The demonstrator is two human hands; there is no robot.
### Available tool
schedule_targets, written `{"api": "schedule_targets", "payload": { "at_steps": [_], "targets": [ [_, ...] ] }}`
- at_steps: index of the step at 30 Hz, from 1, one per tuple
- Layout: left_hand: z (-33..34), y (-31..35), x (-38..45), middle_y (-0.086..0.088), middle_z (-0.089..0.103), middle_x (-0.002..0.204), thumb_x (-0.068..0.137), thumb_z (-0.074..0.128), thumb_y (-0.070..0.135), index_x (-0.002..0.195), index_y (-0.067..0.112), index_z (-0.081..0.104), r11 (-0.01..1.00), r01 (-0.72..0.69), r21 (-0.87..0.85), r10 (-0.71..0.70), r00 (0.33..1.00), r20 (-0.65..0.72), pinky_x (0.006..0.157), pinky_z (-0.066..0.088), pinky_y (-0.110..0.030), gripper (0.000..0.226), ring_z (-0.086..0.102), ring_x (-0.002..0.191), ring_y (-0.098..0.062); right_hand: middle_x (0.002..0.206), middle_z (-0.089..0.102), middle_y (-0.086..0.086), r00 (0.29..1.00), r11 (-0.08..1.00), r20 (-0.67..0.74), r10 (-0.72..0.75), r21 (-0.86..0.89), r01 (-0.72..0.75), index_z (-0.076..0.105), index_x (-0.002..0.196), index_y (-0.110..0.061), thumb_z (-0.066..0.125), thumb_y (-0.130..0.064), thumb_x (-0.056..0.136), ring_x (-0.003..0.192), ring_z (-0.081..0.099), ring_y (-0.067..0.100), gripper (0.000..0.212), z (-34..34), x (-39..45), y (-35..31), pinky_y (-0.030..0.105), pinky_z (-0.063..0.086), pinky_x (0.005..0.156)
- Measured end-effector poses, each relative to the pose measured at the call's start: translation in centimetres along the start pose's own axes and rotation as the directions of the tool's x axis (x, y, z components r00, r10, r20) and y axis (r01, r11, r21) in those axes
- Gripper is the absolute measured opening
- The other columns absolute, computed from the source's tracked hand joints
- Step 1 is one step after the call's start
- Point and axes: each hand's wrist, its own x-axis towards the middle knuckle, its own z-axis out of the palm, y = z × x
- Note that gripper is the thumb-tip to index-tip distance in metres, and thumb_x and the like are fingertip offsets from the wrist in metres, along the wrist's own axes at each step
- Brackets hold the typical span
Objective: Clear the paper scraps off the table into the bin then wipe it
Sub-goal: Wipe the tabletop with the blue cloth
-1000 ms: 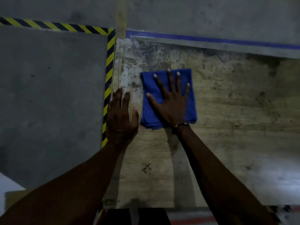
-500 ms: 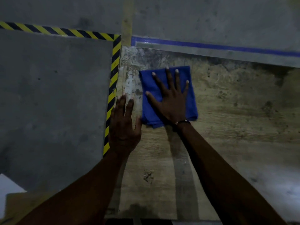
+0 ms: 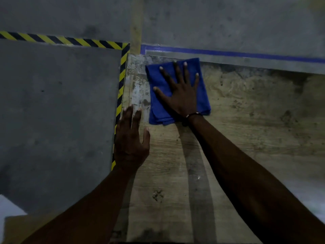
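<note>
The cloth (image 3: 177, 92) is a deep blue, one plain colour. The counter (image 3: 246, 134) is pale brown with a wood-grain pattern, dark stains and whitish worn patches near its left edge. The tape (image 3: 121, 85) along that edge has yellow and black diagonal stripes. A blue tape line (image 3: 228, 53) runs behind the counter. The floor (image 3: 58, 111) is plain grey

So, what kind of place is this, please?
Probably a workshop or warehouse: bare concrete floor, yellow-black hazard tape and blue tape marking zones, and a worn wooden table.
</note>
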Motion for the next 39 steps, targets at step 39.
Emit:
{"api": "schedule_targets", "payload": {
  "at_steps": [39],
  "targets": [
    [0.9,-1.1,-0.5,-0.008,0.029,0.171,0.106,0.052,0.035,0.161,0.016,0.038,0.997,-0.077,0.005,0.077,0.995,-0.061,0.129,0.005,-0.025,0.061,0.025,0.159,-0.028,0.178,0.008,0.001,0.94,0.937,-0.01,0.342,-0.065,-0.342,0.018,0.166,-0.046,0.031,-0.082,0.098,0.164,0.002,0.032,0.078,-3.8,-13.6,7.7,0.069,0.004,0.126]
  ]
}}
